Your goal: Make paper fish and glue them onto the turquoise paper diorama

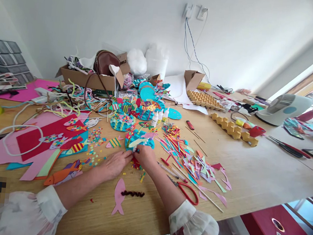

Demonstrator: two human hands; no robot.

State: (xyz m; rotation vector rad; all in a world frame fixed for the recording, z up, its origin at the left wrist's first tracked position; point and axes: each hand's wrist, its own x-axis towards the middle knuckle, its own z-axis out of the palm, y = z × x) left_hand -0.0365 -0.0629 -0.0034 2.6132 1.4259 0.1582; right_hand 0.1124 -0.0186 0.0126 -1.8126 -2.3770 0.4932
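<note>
A round blue craft base with a pale green paper fish on top sits in front of me. At its near edge, the fingertips of my left hand are stretched out and touch it. My right hand is closed in a pinch at the same edge, beside the left fingertips. A small dark bit shows at its fingers, too hidden to name. Red and yellow paper bits lie beneath my hands. Nearer to me rests a pink paper fish, with a dark twisted strip across it.
Red-handled scissors, wooden sticks and paper scraps lie to the right. Several glue bottles and decorated blue bases stand behind. Coloured sheets and orange fish are on the left. Egg cartons lie farther right.
</note>
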